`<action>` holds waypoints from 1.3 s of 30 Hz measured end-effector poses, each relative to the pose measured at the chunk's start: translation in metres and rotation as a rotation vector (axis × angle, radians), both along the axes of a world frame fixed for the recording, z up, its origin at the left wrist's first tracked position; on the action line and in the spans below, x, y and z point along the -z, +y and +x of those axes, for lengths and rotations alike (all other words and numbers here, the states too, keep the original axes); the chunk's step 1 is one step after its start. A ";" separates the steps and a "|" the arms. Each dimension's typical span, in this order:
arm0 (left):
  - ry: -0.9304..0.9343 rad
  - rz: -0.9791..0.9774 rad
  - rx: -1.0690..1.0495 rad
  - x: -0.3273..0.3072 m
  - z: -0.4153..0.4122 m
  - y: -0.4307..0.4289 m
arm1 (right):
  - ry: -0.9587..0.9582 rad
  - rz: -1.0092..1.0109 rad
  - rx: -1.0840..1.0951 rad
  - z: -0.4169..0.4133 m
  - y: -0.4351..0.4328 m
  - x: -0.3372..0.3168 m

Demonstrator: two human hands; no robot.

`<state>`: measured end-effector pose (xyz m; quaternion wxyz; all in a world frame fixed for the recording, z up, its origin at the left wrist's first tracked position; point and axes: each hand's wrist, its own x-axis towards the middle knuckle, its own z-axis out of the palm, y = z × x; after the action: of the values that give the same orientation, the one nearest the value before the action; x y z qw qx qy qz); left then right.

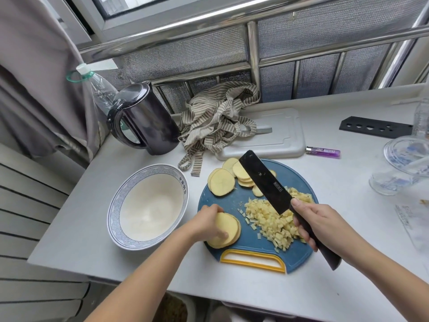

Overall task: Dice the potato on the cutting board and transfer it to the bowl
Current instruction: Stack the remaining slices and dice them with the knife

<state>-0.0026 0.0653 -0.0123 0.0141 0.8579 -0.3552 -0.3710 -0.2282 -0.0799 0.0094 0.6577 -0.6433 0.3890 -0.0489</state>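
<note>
A round blue cutting board with a yellow handle lies on the white counter. A heap of diced potato covers its middle. Loose potato slices lie at its far left edge. My left hand grips a small stack of potato slices at the board's near left. My right hand holds a black cleaver by its handle, the blade raised above the diced heap. A white bowl with a blue patterned rim stands left of the board; nothing is in it.
A black kettle and a plastic bottle stand at the back left. A striped cloth lies on a grey board. A purple lighter, a black strip and glassware sit to the right.
</note>
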 end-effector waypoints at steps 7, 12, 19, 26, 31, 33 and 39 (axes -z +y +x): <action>0.039 0.038 -0.074 0.000 0.003 -0.002 | 0.000 -0.009 -0.004 -0.003 0.001 -0.001; 0.358 -0.205 -0.732 0.013 0.002 0.013 | 0.003 -0.013 -0.011 -0.004 0.003 -0.002; 0.426 -0.303 -1.039 0.019 -0.029 0.026 | 0.184 -0.243 -0.214 -0.003 0.043 0.013; -0.105 -0.196 -0.299 0.022 -0.038 0.044 | 0.354 -0.609 -0.363 0.001 0.077 0.039; -0.193 -0.109 -0.133 0.024 -0.043 0.033 | 0.418 -0.668 -0.384 0.011 0.093 0.051; -0.195 -0.114 -0.170 0.024 -0.045 0.031 | 0.418 -0.684 -0.407 0.015 0.100 0.055; -0.180 -0.198 -0.293 0.031 -0.052 0.034 | 0.430 -0.754 -0.438 0.021 0.101 0.054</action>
<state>-0.0543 0.0996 -0.0435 0.1205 0.9245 -0.2613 -0.2501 -0.2075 0.0208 -0.0441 0.2784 -0.8990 0.3266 0.0873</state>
